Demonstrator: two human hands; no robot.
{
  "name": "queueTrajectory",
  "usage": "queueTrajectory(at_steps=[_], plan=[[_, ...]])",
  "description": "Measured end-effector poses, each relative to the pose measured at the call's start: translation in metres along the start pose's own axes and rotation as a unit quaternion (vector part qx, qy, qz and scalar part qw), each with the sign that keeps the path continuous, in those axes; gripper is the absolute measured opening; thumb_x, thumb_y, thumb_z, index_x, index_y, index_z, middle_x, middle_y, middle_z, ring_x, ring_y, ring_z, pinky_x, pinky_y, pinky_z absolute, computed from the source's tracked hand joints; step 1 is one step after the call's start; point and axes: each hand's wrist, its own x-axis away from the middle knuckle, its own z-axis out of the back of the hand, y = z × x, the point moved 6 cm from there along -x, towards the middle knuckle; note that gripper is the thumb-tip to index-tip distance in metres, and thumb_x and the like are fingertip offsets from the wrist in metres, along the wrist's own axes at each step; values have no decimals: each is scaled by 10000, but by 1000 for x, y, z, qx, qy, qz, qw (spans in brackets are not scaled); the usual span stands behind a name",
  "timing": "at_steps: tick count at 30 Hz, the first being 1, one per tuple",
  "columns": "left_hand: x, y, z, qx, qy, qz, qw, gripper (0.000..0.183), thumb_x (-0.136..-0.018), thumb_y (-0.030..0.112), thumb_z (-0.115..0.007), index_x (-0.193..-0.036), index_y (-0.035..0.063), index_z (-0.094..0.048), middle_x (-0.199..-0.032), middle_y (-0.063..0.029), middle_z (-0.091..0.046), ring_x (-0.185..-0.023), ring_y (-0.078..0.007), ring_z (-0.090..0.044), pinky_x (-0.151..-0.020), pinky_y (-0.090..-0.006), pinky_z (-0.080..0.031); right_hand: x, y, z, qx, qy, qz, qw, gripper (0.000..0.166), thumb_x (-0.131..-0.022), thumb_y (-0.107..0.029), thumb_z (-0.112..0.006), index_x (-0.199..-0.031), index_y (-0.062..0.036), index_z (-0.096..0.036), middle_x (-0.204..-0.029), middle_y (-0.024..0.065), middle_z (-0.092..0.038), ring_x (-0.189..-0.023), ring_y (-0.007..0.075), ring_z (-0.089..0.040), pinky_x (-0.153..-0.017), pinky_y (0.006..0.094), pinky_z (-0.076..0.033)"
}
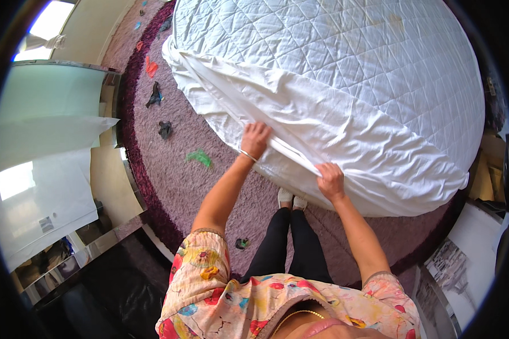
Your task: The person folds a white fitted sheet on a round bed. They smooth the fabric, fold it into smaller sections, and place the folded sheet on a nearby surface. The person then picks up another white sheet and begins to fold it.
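Note:
A white quilted mattress (343, 51) lies before me, with faint brownish stains on its top. Along the near side, a thin white sheet (322, 110) covers a wrinkled strip of it, its loose edge bunched into folds. My left hand (255, 137), with a bangle at the wrist, grips the folded edge of the sheet. Lower and to the right, my right hand (331, 180) holds the same edge, with a stretch of cloth pulled fairly straight between the two fists. The sheet is gathered at the far left corner and hangs over the side at the right.
My feet (292, 198) stand against the mattress on a mauve shaggy rug (174, 186) with a dark purple border. Black, red and green scraps (199, 157) lie scattered at the left. Glossy furniture (46, 186) lines the left side; a printed picture panel (454, 271) stands at lower right.

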Motion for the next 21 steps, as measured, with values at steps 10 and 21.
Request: queueTrajectory(at_steps=[10,21], plan=[[-48,-135,21,-98,43,68,992,206,-763,53,-561,-923,142,-656,-1061,-37,-627,-1158,-264,-526,-1012,-448,-348,8,-6,-11,-5,-76,-16,997,353,-676,-89,-653,-1012,-36,-562,-1007,145,-581,-952,321,-555,-853,423,-424],[-58,-154,36,34,26,-71,997,335,-670,-34,-566,-981,89,-564,-1160,-56,-585,-1225,-243,-480,-1039,-441,-323,-161,-92,-153,117,-18,-2,993,803,-653,-261,-794,-1336,-66,-420,-1305,140,-443,-1199,296,-437,-983,432,-351]])
